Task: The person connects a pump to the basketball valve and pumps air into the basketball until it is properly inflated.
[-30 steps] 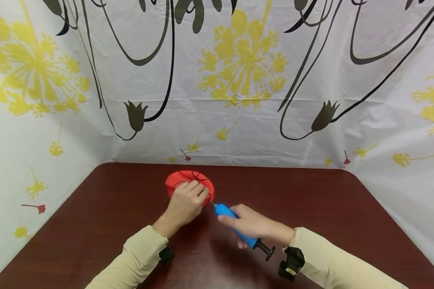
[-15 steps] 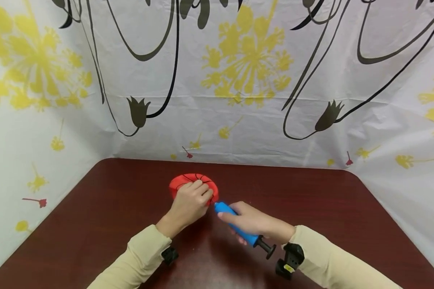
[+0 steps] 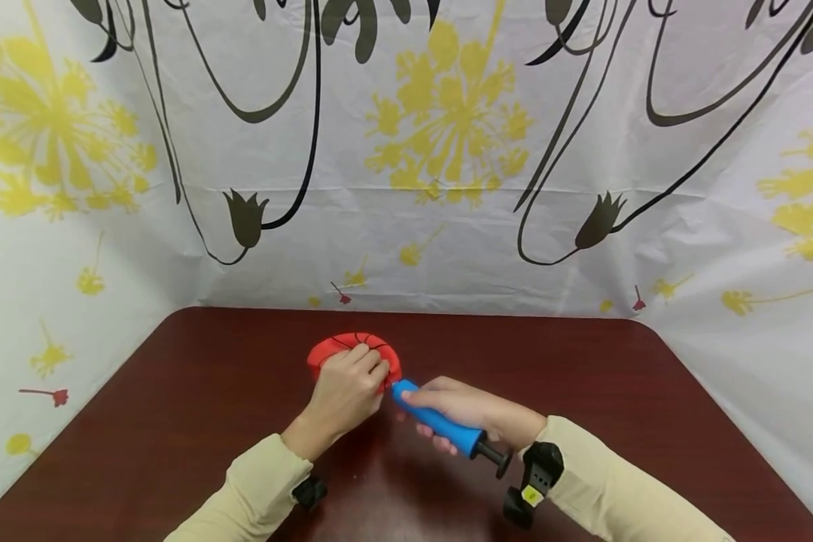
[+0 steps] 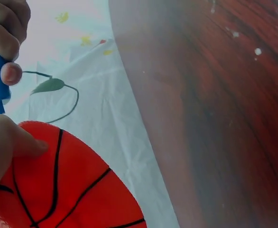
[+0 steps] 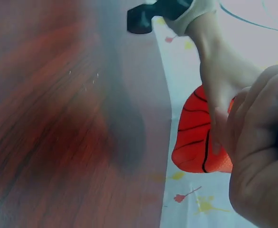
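A slack, flattened red toy basketball (image 3: 327, 349) with black lines is held up over the table. My left hand (image 3: 348, 388) pinches its near edge, and the thumb presses on the red skin in the left wrist view. In my right hand (image 3: 462, 406) is a blue hand pump (image 3: 447, 429), gripped round the barrel. The pump's black plunger handle (image 3: 493, 455) sticks out toward the lower right. Its front tip meets the ball's right edge, close beside the left fingers. The needle is hidden, so how deep it sits cannot be seen.
A dark red-brown table (image 3: 176, 421) with rounded far corners lies under both hands. White cloth (image 3: 474, 248) with yellow and grey plant prints hangs behind and at the sides. Black wrist cameras (image 3: 535, 482) are strapped over the sleeves.
The pump has closed in on the ball; the thin needle seen between them a second ago is now out of sight. Both hands keep their holds, and the head view has shifted slightly.
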`<state>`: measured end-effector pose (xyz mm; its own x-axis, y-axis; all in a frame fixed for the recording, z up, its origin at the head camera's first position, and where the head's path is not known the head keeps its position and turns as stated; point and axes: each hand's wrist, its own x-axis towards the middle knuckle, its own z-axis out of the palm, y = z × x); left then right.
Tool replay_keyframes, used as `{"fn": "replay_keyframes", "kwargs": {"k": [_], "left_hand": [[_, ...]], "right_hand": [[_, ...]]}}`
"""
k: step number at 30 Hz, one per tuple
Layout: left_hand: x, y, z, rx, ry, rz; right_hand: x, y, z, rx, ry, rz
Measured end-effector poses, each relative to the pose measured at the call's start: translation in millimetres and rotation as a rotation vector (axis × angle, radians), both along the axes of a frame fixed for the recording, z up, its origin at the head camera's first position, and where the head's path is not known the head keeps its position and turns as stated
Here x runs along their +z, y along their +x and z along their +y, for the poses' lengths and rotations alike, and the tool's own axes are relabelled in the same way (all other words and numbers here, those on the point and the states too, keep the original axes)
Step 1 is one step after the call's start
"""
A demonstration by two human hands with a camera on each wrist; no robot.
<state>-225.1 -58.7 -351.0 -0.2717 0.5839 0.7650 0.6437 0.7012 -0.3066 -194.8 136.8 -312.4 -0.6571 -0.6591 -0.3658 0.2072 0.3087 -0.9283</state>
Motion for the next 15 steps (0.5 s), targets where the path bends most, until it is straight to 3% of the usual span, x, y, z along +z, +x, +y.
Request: {"fn": "replay_keyframes", "kwargs": {"k": [4,6,8,15], "left_hand": [[2.5,2.6,1.5,0.016,-0.014,0.006],[3.6,3.8,2.2,0.018,-0.020,0.008],[4.2,4.5,2.9,0.016,-0.024,0.009],[3.5,5.2,6.3,0.001,-0.025,0.015]], "right_hand": [[3.0,0.7,-2.5,0.004,0.129,0.168],[3.7,0.7,-3.5,0.001,0.171,0.208],[3.6,-0.8,-3.7,0.002,0.168,0.198],[-3.6,-9.2,-0.4,0.027,0.007,0.033]]}}
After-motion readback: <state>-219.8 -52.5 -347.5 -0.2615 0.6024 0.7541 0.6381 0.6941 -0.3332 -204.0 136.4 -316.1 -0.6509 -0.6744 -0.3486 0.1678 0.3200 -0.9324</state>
